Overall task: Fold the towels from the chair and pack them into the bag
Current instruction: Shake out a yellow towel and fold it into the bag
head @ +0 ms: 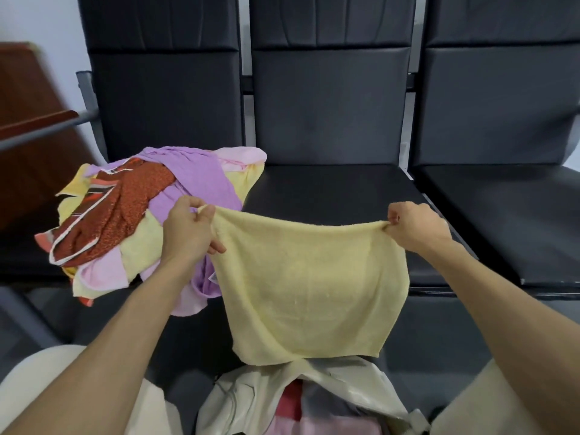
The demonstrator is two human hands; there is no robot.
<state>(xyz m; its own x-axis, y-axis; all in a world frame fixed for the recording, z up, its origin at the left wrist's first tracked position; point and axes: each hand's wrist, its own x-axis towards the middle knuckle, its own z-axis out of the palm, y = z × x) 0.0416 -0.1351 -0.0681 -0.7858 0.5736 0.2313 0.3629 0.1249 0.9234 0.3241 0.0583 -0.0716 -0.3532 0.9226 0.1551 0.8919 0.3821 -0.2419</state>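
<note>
While the yellow towel (309, 284) hangs stretched out in the air, the left hand (188, 229) pinches its top left corner and the right hand (416, 226) grips the top right corner, fingers closed tight on the cloth at both ends. The top edge sags a little between the two hands, and the lower edge drops down just above the open mouth of the pale bag (317, 400), which sits low between the person's knees with pink and red fabric showing inside. Off to the left, a jumbled pile of towels (150, 211), purple, pink, yellow and a red patterned one, lies heaped on the black chair (329, 186), spilling over its front edge.
</note>
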